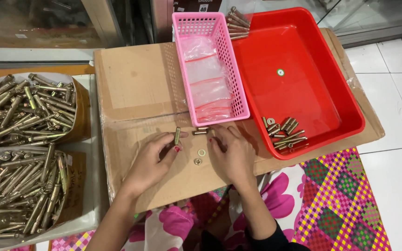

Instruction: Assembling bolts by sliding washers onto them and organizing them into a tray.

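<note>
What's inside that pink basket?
The pink basket holds a stack of small clear plastic bags with red strips along their edges. The bags cover most of the basket's bottom, so anything lying beneath them cannot be seen.

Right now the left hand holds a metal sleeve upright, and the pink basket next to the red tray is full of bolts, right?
Not quite. The head view shows the pink basket holding clear plastic bags, not bolts. The rest stands: the left hand holds the metal sleeve upright, and the basket sits beside the red tray.
</note>
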